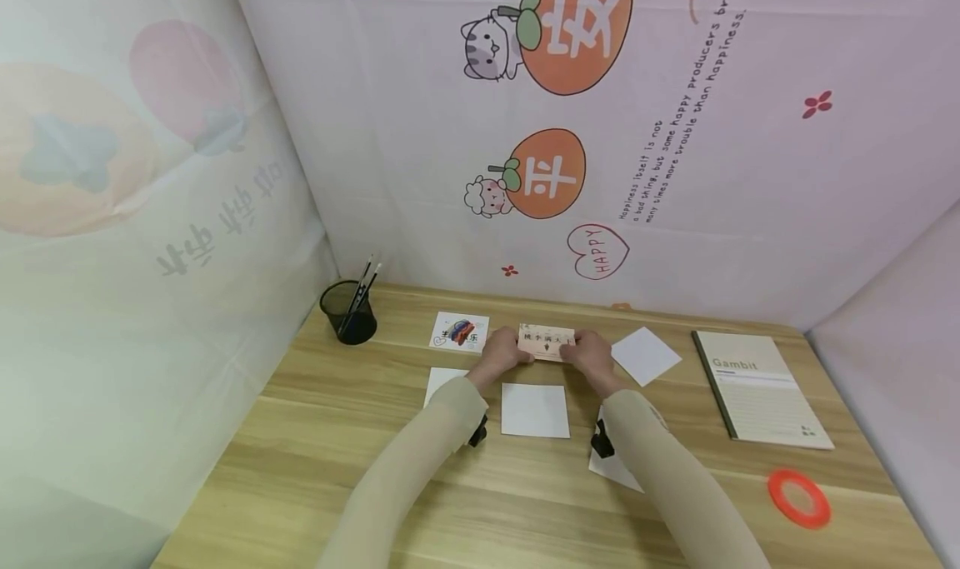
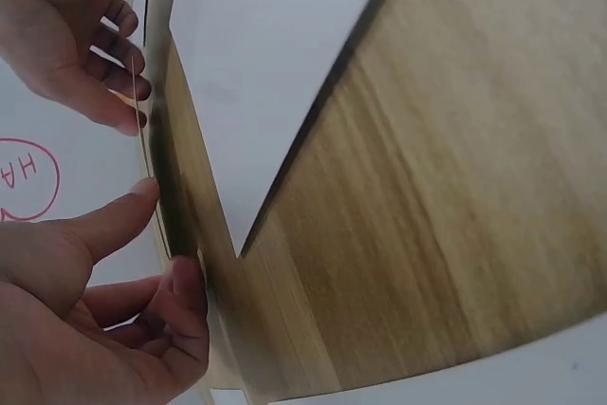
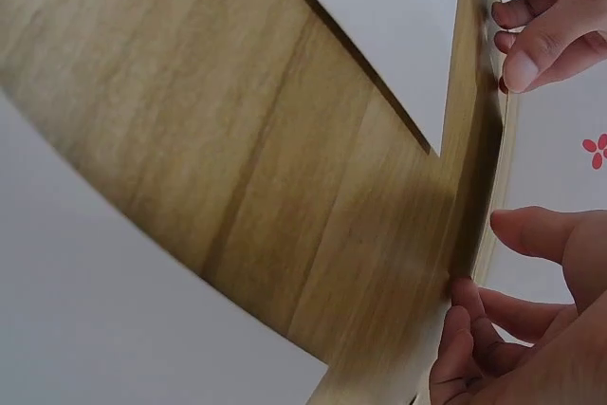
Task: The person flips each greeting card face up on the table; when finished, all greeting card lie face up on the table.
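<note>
A small pale pink card (image 1: pixel 547 344) with a row of dark Chinese characters is held between both hands near the back of the table. My left hand (image 1: pixel 501 352) pinches its left edge, with the thumb above and the fingers underneath. At the opposite edge, my right hand (image 1: pixel 590 356) grips it the same way. In the left wrist view the card appears nearly edge-on between the left hand (image 2: pixel 114 310) and the right hand (image 2: pixel 66 35). A blank white card (image 1: pixel 535 411) lies just in front of the hands.
A card with a colourful drawing (image 1: pixel 459 331) lies left, near a black mesh pen cup (image 1: pixel 352 319). Right of the hands are a tilted white card (image 1: pixel 647 356), a notebook (image 1: pixel 765 390) and a red ring (image 1: pixel 816 515). My forearms partly cover two other white cards.
</note>
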A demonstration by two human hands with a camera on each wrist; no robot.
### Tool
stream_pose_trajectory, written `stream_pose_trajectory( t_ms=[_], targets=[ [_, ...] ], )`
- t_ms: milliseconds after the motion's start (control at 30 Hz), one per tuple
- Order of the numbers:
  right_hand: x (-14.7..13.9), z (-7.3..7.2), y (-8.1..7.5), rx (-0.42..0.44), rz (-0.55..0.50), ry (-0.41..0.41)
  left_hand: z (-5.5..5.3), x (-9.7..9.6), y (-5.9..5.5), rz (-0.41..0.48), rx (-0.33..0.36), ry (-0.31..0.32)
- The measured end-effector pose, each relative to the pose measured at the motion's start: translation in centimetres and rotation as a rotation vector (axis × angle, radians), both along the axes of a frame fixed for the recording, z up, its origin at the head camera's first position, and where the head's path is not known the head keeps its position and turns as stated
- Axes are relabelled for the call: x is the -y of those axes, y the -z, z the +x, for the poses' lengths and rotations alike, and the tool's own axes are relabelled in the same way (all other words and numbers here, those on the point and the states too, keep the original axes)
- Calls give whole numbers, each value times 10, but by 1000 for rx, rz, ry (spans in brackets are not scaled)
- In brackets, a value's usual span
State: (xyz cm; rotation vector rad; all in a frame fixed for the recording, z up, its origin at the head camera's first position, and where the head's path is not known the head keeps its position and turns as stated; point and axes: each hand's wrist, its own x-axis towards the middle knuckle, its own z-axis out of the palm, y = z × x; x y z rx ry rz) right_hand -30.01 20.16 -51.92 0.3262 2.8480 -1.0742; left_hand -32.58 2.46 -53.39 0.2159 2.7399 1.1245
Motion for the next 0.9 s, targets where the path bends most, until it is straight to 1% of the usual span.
stream_pose_trajectory(
  t_ms=[200, 433, 533, 800, 900],
  targets=[
    [2, 0, -2, -20, 56, -35, 3, -1, -1, -52, -13, 3],
    [2, -2, -1, -41, 85, -27, 7, -2, -3, -179, -61, 23],
    [2, -2, -1, -42, 92, -29, 7, -2, -4, -215, -72, 26],
    [0, -1, 0, -24, 178, -60, 8, -1, -4, -251, -74, 40],
    [-1, -2, 2, -34, 196, -65, 9, 0, -7, -242, -72, 52]
  ],
)
